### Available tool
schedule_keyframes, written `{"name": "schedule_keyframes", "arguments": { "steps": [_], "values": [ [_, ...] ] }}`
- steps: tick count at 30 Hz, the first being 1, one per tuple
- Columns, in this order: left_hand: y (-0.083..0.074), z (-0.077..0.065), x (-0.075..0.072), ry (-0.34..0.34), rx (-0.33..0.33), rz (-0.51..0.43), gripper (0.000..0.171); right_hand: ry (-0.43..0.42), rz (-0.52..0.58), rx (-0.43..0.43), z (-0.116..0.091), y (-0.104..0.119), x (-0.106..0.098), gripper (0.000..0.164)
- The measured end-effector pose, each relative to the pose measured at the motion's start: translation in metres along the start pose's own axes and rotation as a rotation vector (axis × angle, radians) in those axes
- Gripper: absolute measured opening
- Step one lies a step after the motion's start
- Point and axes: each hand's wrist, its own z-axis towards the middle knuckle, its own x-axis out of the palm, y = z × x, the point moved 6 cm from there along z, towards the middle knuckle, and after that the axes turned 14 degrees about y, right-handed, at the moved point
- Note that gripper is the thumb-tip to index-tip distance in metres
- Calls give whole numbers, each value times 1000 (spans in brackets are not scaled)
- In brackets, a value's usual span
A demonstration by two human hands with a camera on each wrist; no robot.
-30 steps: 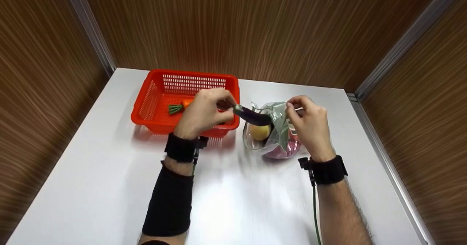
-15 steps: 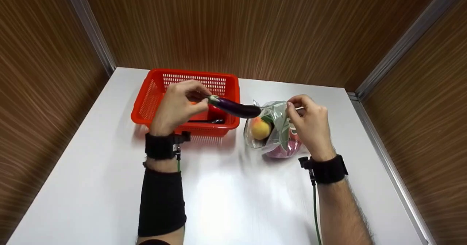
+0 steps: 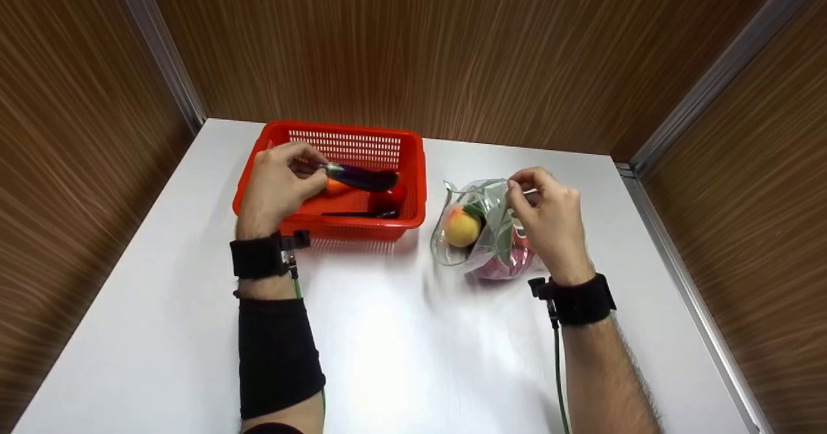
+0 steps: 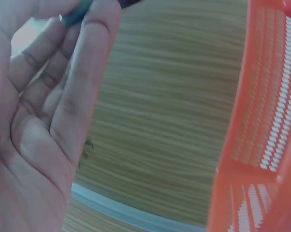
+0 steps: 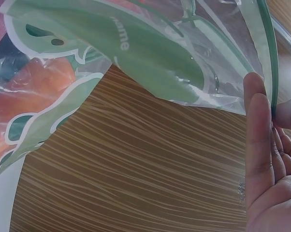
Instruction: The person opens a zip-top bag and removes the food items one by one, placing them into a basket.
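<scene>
In the head view my left hand (image 3: 279, 179) pinches a dark purple eggplant (image 3: 363, 178) by its stem end, holding it over the red plastic basket (image 3: 413, 163). Below it in the basket lie an orange carrot (image 3: 336, 188), a round red item (image 3: 389, 196) and a thin black-handled utensil (image 3: 362, 214). My right hand (image 3: 548, 217) pinches the rim of a clear plastic bag (image 3: 497, 227) with green print, also large in the right wrist view. A yellow-red peach (image 3: 462, 227) and something purple (image 3: 501, 266) show through the bag.
The basket stands at the back left of the white table (image 3: 387, 356), and the bag to its right. Brown wood-grain panels (image 3: 413, 53) enclose the table at the back and both sides. Cables (image 3: 559, 382) run along the forearms.
My left hand has carried the eggplant leftward from the bag's mouth to over the basket, uncovering the peach. The right hand stays in place, holding the bag's rim.
</scene>
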Motion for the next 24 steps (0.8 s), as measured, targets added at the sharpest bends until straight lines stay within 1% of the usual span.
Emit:
{"name": "schedule_keyframes", "arguments": {
  "steps": [2,6,10,17,24],
  "values": [
    [8,0,-2,-23,-31,15,14,1,5,-4,0,0,0,12],
    [21,2,-4,-58,-62,42,12,0,2,-7,0,-1,-1,12],
    [33,4,-3,-64,-97,66,13,-3,-7,-6,-1,-1,-2,12],
    [49,6,3,-18,-183,96,12,-5,-14,-8,-2,-3,-3,11],
    [66,7,10,52,-228,122,13,-7,-11,-5,-2,-3,-2,12]
  ]
}}
